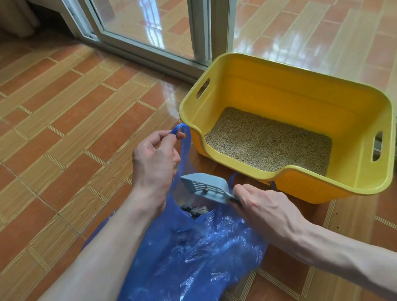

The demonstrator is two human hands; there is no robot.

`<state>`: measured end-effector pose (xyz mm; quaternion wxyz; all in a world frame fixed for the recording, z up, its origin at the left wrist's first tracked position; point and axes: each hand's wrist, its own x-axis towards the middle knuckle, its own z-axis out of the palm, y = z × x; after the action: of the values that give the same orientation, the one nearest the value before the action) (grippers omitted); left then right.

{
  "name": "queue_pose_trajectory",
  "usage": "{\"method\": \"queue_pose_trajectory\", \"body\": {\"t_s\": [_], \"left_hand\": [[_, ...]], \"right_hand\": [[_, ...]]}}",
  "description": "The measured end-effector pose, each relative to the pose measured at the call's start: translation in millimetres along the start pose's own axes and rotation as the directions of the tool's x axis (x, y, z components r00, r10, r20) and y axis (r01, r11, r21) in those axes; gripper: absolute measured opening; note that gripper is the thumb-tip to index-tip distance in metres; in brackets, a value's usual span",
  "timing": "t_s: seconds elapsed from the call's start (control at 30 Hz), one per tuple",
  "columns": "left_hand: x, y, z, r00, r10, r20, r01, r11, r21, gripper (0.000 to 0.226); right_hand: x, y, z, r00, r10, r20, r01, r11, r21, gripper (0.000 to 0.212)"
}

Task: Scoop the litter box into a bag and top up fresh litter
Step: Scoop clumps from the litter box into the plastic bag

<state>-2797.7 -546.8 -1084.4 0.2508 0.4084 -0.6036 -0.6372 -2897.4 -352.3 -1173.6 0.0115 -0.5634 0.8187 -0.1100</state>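
Blue plastic bag [193,269] lies nearest, below both hands; the left hand [154,160] pinches its handle loop, lifting the mouth open. Just right of it, the right hand [261,207] grips a grey slotted scoop [206,186] over the opening, dark clumps [195,210] beneath. Beyond the right hand sits the yellow litter box [284,86] holding litter [265,140].

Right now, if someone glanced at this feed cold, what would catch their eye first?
The bright yellow litter box on the tiled floor by the glass door, tan litter across its bottom. Next, the blue plastic bag in the foreground: the left hand pinches its handle up while the right hand holds a grey slotted scoop over the bag's mouth, dark clumps visible inside.
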Motion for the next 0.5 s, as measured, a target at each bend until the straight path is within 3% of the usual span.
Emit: {"method": "queue_pose_trajectory", "body": {"t_s": [0.17, 0.37, 0.5], "left_hand": [[-0.7, 0.9, 3.0, 1.000, 0.008, -0.010, -0.008, 1.000, -0.016, 0.022], [-3.5, 3.7, 3.2, 1.000, 0.001, -0.017, -0.002, 0.999, -0.033, 0.021], [-3.8, 5.1, 1.7, 1.000, 0.001, -0.016, -0.002, 1.000, -0.028, 0.021]], "right_hand": [[0.2, -18.1, 19.3, 0.999, -0.048, -0.022, 0.049, 0.999, 0.012, 0.028], [21.4, -15.0, 17.0, 0.964, -0.265, 0.022, 0.266, 0.960, -0.082, 0.018], [25.2, -10.1, 16.3, 0.990, -0.122, 0.071, 0.118, 0.991, 0.057, 0.013]]}}
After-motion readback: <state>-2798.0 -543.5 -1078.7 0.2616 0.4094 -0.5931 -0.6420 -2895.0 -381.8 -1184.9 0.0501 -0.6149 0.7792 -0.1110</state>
